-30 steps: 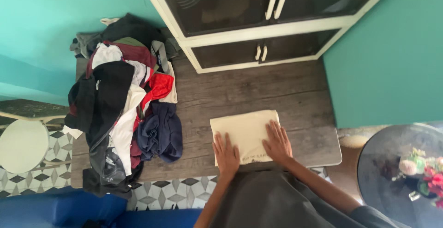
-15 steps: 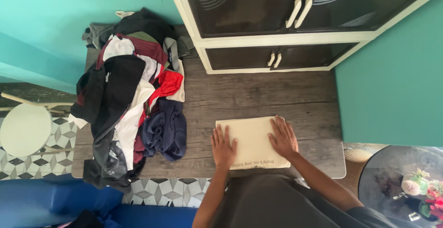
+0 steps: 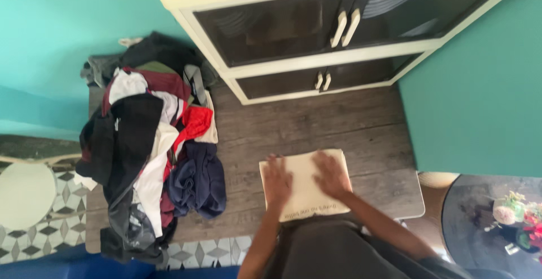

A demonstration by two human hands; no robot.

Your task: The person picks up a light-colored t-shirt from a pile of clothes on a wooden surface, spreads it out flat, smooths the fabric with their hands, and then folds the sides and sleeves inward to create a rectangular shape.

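folded cloth: a cream garment [image 3: 306, 184] folded into a flat rectangle, lying on the grey wood-grain surface [image 3: 316, 121] near its front edge, at about 6 o'clock in the view – dark lettering shows along its near hem.
handling: likely light, soft and limp; it would sag and unfold if lifted by one corner. the weave looks matte, so probably not slippery on the wood.
where to hold: best taken along the two short sides at once, or with flat palms slid under the fold, so the layers stay together.
left hand [image 3: 277, 181]: flat on the left part of the cloth, palm down, fingers spread and pointing to 12 o'clock; it grips nothing – slightly blurred.
right hand [image 3: 329, 174]: flat on the right part, palm down, fingers open and angled toward 11 o'clock, also gripping nothing.
arms: both forearms run in from 6 o'clock, the right one at a slant from 4 o'clock.
around: a heap of mixed clothes [image 3: 149, 138] at 9 o'clock, well apart from the cloth; a cream cabinet with dark doors [image 3: 316, 25] at 12 o'clock.
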